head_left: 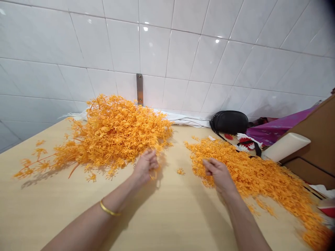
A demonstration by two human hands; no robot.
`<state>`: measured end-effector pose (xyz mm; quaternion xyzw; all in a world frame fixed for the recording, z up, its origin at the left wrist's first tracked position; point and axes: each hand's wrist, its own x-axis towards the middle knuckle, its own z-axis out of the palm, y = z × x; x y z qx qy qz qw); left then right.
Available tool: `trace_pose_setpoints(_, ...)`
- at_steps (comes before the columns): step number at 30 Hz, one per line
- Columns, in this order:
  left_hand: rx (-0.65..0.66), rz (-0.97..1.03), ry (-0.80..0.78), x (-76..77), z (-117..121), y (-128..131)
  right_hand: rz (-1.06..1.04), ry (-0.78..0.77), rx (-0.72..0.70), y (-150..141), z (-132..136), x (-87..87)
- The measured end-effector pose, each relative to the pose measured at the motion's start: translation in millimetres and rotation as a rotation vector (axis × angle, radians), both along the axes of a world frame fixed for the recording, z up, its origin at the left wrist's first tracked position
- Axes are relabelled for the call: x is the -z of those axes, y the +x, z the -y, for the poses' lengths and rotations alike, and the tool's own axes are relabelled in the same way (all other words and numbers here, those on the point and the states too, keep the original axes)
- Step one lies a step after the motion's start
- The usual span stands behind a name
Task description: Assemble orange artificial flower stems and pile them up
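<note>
A big heap of orange plastic flower sprigs (115, 134) lies on the pale wooden table (167, 212) at the left. A long spread of small loose orange flower pieces (261, 174) covers the right side. My left hand (146, 165), with a gold bangle on the wrist, is closed on an orange sprig at the near edge of the heap. My right hand (217, 172) is closed in a pinch at the near left edge of the loose pieces; what it holds is too small to make out. One stray orange piece (180, 171) lies between the hands.
A white tiled wall (167, 52) stands behind the table, with a metal bracket (139, 89). At the back right sit a black pouch (229, 122), floral cloth (244, 142), purple fabric (277, 127), a cream roll (286, 146) and a brown box (316, 136).
</note>
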<state>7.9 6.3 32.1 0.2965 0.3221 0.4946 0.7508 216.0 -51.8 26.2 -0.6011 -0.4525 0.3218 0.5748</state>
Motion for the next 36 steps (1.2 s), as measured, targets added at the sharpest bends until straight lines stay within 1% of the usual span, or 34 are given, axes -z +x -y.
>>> trace_pose_setpoints(1, -0.037, 0.017, 0.018, -1.0, -3.6, -2.2, -0.075, 0.022, 0.065, 6.0, -1.1, 0.8)
trace_pose_setpoints(2, -0.030, 0.013, 0.026, -0.6, -5.0, -2.7, -0.122, 0.027, 0.069, 8.9, -2.6, 1.6)
trace_pose_setpoints(3, 0.025, -0.006, 0.025, 1.2, -4.4, -1.4, -0.158, 0.027, 0.041, 8.8, -4.2, 2.4)
trace_pose_setpoints(5, 0.189, -0.077, 0.032, 8.0, 1.2, 4.5, -0.205, 0.008, -0.058, 1.7, -6.8, 3.7)
trace_pose_setpoints(7, 0.270, -0.119, 0.046, 15.8, 7.7, 10.3, -0.257, -0.027, -0.120, -7.8, -7.9, 4.7)
trace_pose_setpoints(9, 0.266, -0.132, 0.049, 21.2, 11.1, 12.9, -0.316, -0.088, -0.147, -14.4, -7.4, 5.6)
trace_pose_setpoints(11, 0.252, -0.130, 0.041, 23.0, 11.3, 12.7, -0.380, -0.151, -0.196, -18.4, -5.8, 6.5)
trace_pose_setpoints(15, 0.268, -0.096, 0.024, 20.4, 12.3, 12.2, -0.467, -0.216, -0.349, -32.2, -2.3, 7.7)
trace_pose_setpoints(18, 0.279, -0.093, 0.012, 18.5, 17.3, 14.7, -0.465, -0.250, -0.400, -48.8, -1.6, 9.2)
trace_pose_setpoints(22, 0.310, -0.095, 0.011, 20.0, 20.3, 17.6, -0.430, -0.217, -0.409, -59.8, -3.9, 14.7)
trace_pose_setpoints(27, 0.402, -0.021, -0.052, 24.7, 14.0, 15.4, -0.285, -0.179, -0.372, -54.7, -7.8, 22.5)
trace_pose_setpoints(30, 0.381, -0.044, -0.088, 24.2, 13.9, 14.0, -0.227, -0.133, -0.352, -53.3, -9.3, 22.5)
trace_pose_setpoints(33, 0.352, -0.090, -0.082, 19.4, 16.4, 13.0, -0.192, -0.105, -0.350, -44.6, -10.5, 17.8)
trace_pose_setpoints(34, 0.345, -0.095, -0.083, 17.3, 16.5, 12.3, -0.191, -0.100, -0.328, -37.8, -10.8, 15.6)
trace_pose_setpoints(35, 0.326, -0.096, -0.089, 15.5, 15.8, 11.3, -0.206, -0.090, -0.272, -28.9, -11.0, 13.1)
trace_pose_setpoints(36, 0.292, -0.092, -0.101, 14.0, 14.3, 10.2, -0.239, -0.065, -0.178, -18.7, -11.2, 10.7)
